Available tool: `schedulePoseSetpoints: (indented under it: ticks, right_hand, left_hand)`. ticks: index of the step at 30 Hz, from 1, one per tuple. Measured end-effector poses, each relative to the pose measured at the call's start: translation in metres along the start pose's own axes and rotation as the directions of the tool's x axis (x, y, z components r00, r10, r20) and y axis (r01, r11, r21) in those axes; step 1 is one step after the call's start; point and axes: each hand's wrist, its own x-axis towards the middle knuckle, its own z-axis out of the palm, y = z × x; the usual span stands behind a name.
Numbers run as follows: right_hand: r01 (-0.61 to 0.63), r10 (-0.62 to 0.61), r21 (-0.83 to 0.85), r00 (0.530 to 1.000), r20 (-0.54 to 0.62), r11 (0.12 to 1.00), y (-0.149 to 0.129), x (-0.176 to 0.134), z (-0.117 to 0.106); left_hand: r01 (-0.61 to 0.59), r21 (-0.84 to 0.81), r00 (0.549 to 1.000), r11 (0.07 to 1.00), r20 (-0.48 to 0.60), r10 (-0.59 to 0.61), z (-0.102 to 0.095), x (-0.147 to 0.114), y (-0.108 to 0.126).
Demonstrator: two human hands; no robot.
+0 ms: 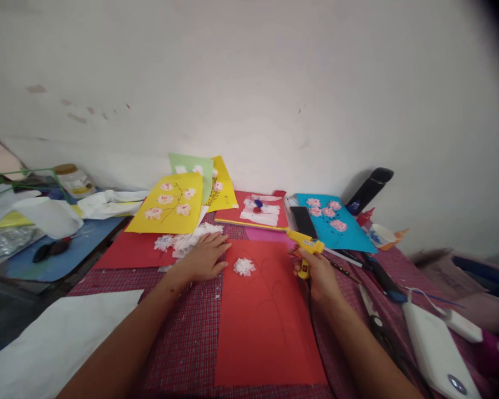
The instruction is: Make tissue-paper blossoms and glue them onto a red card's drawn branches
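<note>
A yellow hot glue gun (311, 244) is gripped in my right hand (321, 275), just above the right upper edge of a red sheet of paper (261, 332). Its nozzle points up and to the left, and a dark cord hangs from the handle. On the red sheet are faint drawn branches and one white tissue flower (244, 267). My left hand (208, 257) lies flat with its fingers stretched out, beside the sheet's upper left corner. It rests against a heap of white tissue pieces (187, 242), partly covering them.
Yellow paper with tissue flowers (170, 205) leans at the back left. A blue flower sheet (336, 221), a phone (303, 221) and a dark bottle (369, 191) are at the back right. Scissors (374, 318) and a white power bank (436, 349) lie right of my forearm.
</note>
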Motion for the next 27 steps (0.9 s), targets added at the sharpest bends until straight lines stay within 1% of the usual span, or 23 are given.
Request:
schedulePoseSetpoints:
  ticks: [3, 7, 11, 15, 19, 21, 23, 27]
  right_hand:
    - [0.014, -0.014, 0.0, 1.0, 0.002, 1.0, -0.001, -0.001, 0.0]
    - [-0.018, 0.019, -0.042, 1.0, 0.021, 0.999, -0.005, -0.006, 0.004]
    - [-0.015, 0.018, -0.068, 0.999, 0.045, 0.998, -0.003, -0.008, 0.005]
    - [-0.021, 0.025, -0.076, 0.999, 0.043, 0.997, 0.003, -0.006, 0.004]
    - [-0.039, 0.043, -0.088, 0.998, 0.05, 0.995, 0.005, -0.007, 0.006]
    - [-0.046, 0.051, -0.089, 0.997, 0.051, 0.995, 0.006, -0.008, 0.007]
    - [-0.044, 0.049, -0.096, 0.998, 0.05, 0.994, 0.007, -0.008, 0.007]
    - [-0.041, 0.044, -0.1, 0.999, 0.026, 0.994, 0.009, -0.005, 0.006]
  left_hand:
    - [0.017, 0.015, 0.999, 1.0, -0.041, -0.016, 0.004, 0.001, -0.004]
    - [0.036, 0.042, 0.997, 0.998, -0.066, -0.033, 0.009, 0.003, -0.008]
    - [0.045, 0.053, 0.992, 0.998, -0.117, -0.038, 0.01, 0.005, -0.01]
    - [0.003, 0.011, 0.992, 1.0, -0.128, -0.002, 0.007, 0.007, -0.009]
    - [-0.04, -0.053, 0.992, 0.998, -0.126, 0.033, 0.0, 0.007, -0.002]
    - [-0.064, -0.071, 0.993, 0.995, -0.104, 0.056, -0.004, 0.006, 0.003]
    - [-0.082, -0.086, 0.996, 0.993, -0.047, 0.078, -0.006, 0.003, 0.007]
    - [-0.049, -0.091, 0.995, 0.995, 0.08, 0.057, -0.007, -0.002, 0.007]
